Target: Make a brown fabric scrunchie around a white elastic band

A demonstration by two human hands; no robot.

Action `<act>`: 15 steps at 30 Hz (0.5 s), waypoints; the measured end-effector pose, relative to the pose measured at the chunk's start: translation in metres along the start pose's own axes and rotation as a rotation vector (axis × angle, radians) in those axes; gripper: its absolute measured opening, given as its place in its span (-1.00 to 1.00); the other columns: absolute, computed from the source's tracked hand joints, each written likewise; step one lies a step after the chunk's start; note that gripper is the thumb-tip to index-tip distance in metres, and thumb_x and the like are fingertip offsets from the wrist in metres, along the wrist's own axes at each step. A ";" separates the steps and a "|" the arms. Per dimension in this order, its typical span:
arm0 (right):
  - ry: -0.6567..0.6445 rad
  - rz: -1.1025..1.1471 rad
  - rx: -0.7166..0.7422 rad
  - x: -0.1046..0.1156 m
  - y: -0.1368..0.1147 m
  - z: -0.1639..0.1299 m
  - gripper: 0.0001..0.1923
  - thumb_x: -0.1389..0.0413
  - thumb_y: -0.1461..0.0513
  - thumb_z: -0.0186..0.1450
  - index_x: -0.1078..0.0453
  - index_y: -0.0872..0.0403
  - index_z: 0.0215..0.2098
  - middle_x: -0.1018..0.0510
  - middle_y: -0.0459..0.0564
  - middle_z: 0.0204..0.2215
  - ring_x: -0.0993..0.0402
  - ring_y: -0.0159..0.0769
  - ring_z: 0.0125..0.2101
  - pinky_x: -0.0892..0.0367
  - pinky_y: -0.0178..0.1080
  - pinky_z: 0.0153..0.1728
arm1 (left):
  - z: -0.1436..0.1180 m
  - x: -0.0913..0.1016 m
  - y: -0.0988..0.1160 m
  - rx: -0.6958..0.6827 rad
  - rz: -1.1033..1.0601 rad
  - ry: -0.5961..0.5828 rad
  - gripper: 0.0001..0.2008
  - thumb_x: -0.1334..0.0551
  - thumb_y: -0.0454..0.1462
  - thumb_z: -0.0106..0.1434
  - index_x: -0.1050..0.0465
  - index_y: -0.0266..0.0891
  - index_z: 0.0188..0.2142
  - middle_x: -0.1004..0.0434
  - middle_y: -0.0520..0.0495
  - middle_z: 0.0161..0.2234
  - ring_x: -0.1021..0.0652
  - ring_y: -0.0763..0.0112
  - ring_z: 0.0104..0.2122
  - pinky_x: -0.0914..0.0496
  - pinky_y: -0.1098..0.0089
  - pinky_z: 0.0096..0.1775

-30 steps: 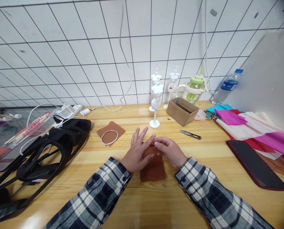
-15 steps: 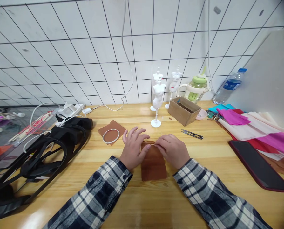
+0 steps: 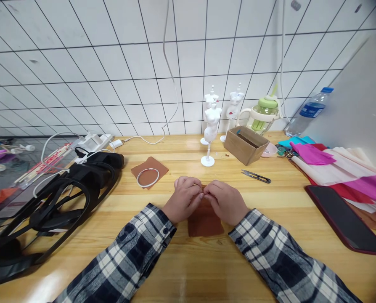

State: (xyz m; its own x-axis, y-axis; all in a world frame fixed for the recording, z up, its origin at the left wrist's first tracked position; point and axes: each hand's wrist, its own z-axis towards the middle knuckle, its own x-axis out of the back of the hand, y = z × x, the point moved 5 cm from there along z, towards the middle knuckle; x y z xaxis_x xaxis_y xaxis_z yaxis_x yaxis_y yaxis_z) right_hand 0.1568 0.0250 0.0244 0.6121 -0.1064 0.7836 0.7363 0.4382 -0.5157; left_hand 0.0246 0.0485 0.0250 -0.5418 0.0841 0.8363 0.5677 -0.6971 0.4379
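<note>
A brown paper sheet lies on the wooden table in front of me. My left hand and my right hand rest on its far end, fingertips meeting in a pinch at the top edge. Both wrists wear plaid sleeves. The far part of the sheet is hidden under the hands. A second brown sheet with a white ring on it lies to the left, apart from my left hand.
White mini mannequins stand behind the hands, next to a cardboard box. Thread snips lie right of centre. A dark phone and coloured paper sheets fill the right side. Black straps and headset gear cover the left.
My left fingers, spread flat a second ago, have curled in. Both hands have drawn together and now pinch the sheet's far edge; the visible part of the sheet looks shorter.
</note>
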 end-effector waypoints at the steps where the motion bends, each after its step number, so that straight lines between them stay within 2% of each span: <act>1: 0.023 0.098 -0.048 -0.001 0.002 0.000 -0.87 -0.03 0.27 0.29 -0.37 0.05 -0.40 -0.47 -0.05 -0.39 -0.34 -0.31 -0.36 -0.21 -0.27 -0.34 | 0.000 0.002 0.000 0.006 -0.018 0.029 -0.78 -0.04 -0.23 0.34 -0.43 -0.19 -0.34 -0.45 -0.08 -0.18 -0.35 0.29 -0.16 -0.22 0.19 -0.08; 3: 0.056 0.365 -0.186 -0.003 0.008 0.000 -0.88 -0.07 0.23 0.25 -0.35 0.05 -0.45 -0.40 -0.10 -0.51 -0.29 -0.35 -0.47 -0.21 -0.29 -0.44 | 0.000 0.009 -0.004 0.041 -0.048 0.117 -0.76 -0.04 -0.22 0.34 -0.41 -0.21 -0.39 -0.44 -0.08 -0.23 -0.36 0.29 -0.17 -0.23 0.19 -0.06; 5: 0.076 0.693 -0.352 -0.007 0.019 -0.001 -0.84 -0.12 0.13 0.22 -0.36 0.05 -0.42 -0.32 -0.17 -0.59 -0.18 -0.43 -0.62 -0.15 -0.33 -0.59 | -0.001 0.018 -0.013 0.094 -0.071 0.212 -0.71 -0.03 -0.18 0.35 -0.41 -0.21 -0.42 -0.43 -0.09 -0.24 -0.37 0.28 -0.17 -0.23 0.19 -0.02; 8: 0.148 1.026 -0.531 -0.007 0.040 -0.002 -0.62 -0.13 -0.03 0.20 -0.41 0.05 -0.17 -0.35 -0.19 -0.60 -0.10 -0.50 -0.71 -0.07 -0.38 -0.71 | -0.003 0.027 -0.030 0.165 -0.099 0.304 -0.63 0.02 -0.13 0.39 -0.50 -0.19 -0.35 -0.41 -0.09 -0.20 -0.37 0.27 -0.12 -0.21 0.18 0.02; 10: 0.185 1.060 -0.561 -0.003 0.053 -0.002 -0.44 -0.10 -0.05 0.22 -0.27 0.01 0.11 -0.51 -0.10 -0.46 -0.29 -0.45 -0.64 -0.22 -0.37 -0.64 | -0.003 0.026 -0.036 0.186 -0.113 0.307 -0.61 0.08 -0.14 0.41 -0.52 -0.14 -0.15 -0.40 -0.09 -0.15 -0.36 0.27 -0.09 -0.20 0.18 0.03; 12: 0.159 0.971 -0.502 -0.002 0.062 0.001 -0.27 -0.08 -0.01 0.25 0.05 -0.07 0.31 -0.56 0.04 -0.15 -0.50 -0.32 -0.35 -0.39 -0.25 -0.37 | -0.003 0.021 -0.037 0.167 -0.125 0.261 -0.60 0.05 -0.11 0.40 -0.36 -0.10 0.11 -0.38 -0.10 -0.08 -0.35 0.26 -0.06 -0.19 0.19 0.05; 14: 0.109 0.735 -0.387 -0.003 0.066 0.004 -0.07 -0.13 0.08 0.21 0.33 -0.09 0.37 -0.43 0.10 0.09 -0.41 -0.20 0.00 -0.32 -0.10 -0.05 | -0.002 0.014 -0.033 0.133 -0.125 0.205 -0.43 -0.08 -0.04 0.33 -0.08 -0.10 0.28 -0.37 -0.11 -0.02 -0.34 0.23 -0.03 -0.16 0.17 0.08; 15: 0.085 0.587 -0.333 -0.005 0.066 0.005 0.01 -0.17 0.12 0.18 0.41 -0.07 0.37 -0.39 0.11 0.12 -0.32 -0.17 0.10 -0.24 -0.04 0.04 | -0.001 0.010 -0.031 0.121 -0.118 0.181 -0.29 -0.16 -0.01 0.27 0.05 -0.11 0.32 -0.36 -0.12 0.00 -0.33 0.20 -0.02 -0.15 0.16 0.09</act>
State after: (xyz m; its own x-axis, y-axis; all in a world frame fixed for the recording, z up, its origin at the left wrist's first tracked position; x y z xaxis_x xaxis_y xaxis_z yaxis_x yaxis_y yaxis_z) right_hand 0.2013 0.0591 -0.0120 0.9479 -0.0106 0.3183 0.3163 0.1483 -0.9370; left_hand 0.0007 0.0700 0.0199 -0.7050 0.0237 0.7088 0.5577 -0.5989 0.5747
